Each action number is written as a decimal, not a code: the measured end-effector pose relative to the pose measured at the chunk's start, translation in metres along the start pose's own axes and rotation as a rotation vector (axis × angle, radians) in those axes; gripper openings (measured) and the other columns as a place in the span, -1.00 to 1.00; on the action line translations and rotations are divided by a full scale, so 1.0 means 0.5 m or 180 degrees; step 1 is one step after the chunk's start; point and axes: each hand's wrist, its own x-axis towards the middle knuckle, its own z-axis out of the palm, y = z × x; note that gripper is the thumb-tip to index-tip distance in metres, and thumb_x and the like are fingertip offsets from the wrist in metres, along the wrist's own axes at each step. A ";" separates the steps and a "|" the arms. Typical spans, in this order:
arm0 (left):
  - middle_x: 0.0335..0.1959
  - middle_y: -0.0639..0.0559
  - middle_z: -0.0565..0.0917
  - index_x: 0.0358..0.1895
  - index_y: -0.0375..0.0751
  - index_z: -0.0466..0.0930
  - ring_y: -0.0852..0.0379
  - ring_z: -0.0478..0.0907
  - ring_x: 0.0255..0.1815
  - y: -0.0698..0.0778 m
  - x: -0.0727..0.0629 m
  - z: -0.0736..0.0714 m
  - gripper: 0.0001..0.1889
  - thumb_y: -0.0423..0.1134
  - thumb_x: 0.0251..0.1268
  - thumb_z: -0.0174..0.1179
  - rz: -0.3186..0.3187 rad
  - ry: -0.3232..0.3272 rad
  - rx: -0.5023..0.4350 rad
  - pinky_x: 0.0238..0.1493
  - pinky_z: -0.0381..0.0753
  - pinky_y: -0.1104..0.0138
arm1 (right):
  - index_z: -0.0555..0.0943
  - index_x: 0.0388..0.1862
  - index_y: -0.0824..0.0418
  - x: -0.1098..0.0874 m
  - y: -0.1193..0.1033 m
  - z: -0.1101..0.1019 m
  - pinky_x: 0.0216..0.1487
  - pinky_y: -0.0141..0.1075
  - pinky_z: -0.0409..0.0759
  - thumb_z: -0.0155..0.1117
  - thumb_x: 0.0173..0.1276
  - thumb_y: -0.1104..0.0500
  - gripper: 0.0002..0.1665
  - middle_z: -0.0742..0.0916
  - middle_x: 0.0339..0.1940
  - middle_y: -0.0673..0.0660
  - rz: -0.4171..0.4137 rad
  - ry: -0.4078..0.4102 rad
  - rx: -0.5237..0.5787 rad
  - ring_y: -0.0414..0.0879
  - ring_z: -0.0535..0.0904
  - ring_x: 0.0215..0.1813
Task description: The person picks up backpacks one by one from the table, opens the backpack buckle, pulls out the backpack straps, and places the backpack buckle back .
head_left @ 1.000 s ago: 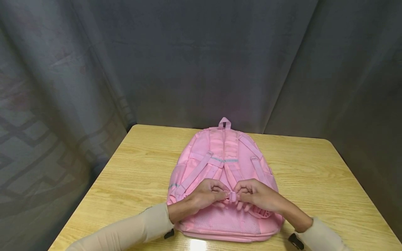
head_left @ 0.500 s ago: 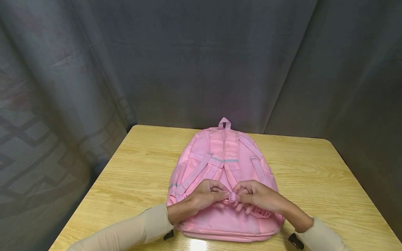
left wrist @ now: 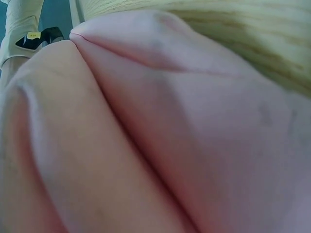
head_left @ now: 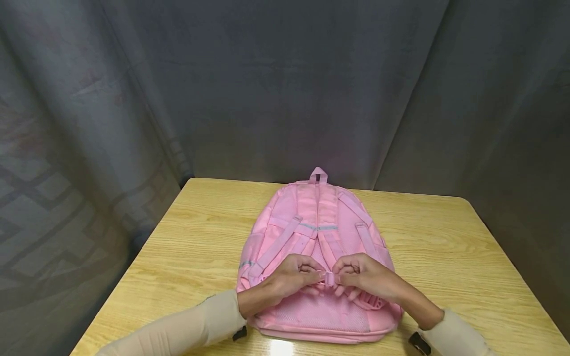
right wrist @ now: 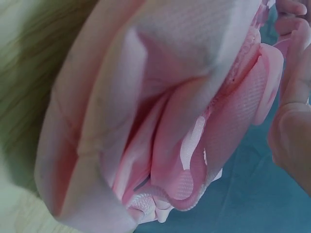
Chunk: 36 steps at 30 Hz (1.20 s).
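A pink backpack (head_left: 313,314) lies on the table with its strap side up and its top loop pointing away. Over its lower half, a small pink plastic buckle (head_left: 329,280) sits between the two hands. From the left, the left hand (head_left: 291,277) pinches the buckle's end between thumb and curled fingers. The right hand (head_left: 367,277) pinches the opposite end in the same way. Fingers partly cover the buckle, and whether its halves are fully joined cannot be told. Close-up pink cloth of the backpack (left wrist: 209,111) fills most of the left wrist view.
The backpack's shoulder straps (head_left: 285,242) lie folded across its back. Under it is a light wood-grain table (head_left: 200,232). Grey curtains (head_left: 285,89) hang behind and at both sides. A mesh side pocket (right wrist: 223,107) bulges in the right wrist view.
Both hands stay at the buckle, with only tiny shifts of the right hand's fingers. The backpack has not moved.
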 end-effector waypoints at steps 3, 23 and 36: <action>-0.39 -0.10 0.72 -0.14 -0.50 0.61 0.08 0.71 -0.44 0.000 0.000 0.000 -0.84 -0.45 0.29 0.26 0.0006 -0.0003 -0.0004 -0.25 0.81 0.20 | 0.58 -0.13 0.43 0.002 -0.001 0.001 -0.34 -0.12 0.80 0.14 0.41 0.34 -0.84 0.76 -0.34 0.31 -0.0027 0.0026 -0.0067 -0.07 0.71 -0.40; -0.38 -0.12 0.72 -0.12 -0.51 0.59 0.08 0.71 -0.43 -0.007 0.002 -0.001 -0.83 -0.46 0.30 0.25 0.0044 0.0047 -0.0127 -0.24 0.81 0.18 | 0.51 -0.09 0.44 0.004 0.004 0.006 -0.20 -0.25 0.80 0.16 0.44 0.31 -0.82 0.76 -0.31 0.18 0.0019 -0.0015 0.0380 -0.09 0.75 -0.24; -0.37 -0.13 0.71 -0.12 -0.50 0.58 0.09 0.71 -0.42 -0.007 0.001 -0.001 -0.84 -0.46 0.30 0.24 0.0044 0.0015 -0.0147 -0.23 0.81 0.20 | 0.57 -0.15 0.37 0.005 0.012 0.002 -0.25 -0.32 0.79 0.15 0.43 0.32 -0.89 0.79 -0.34 0.12 0.0082 -0.0112 0.0653 -0.12 0.76 -0.26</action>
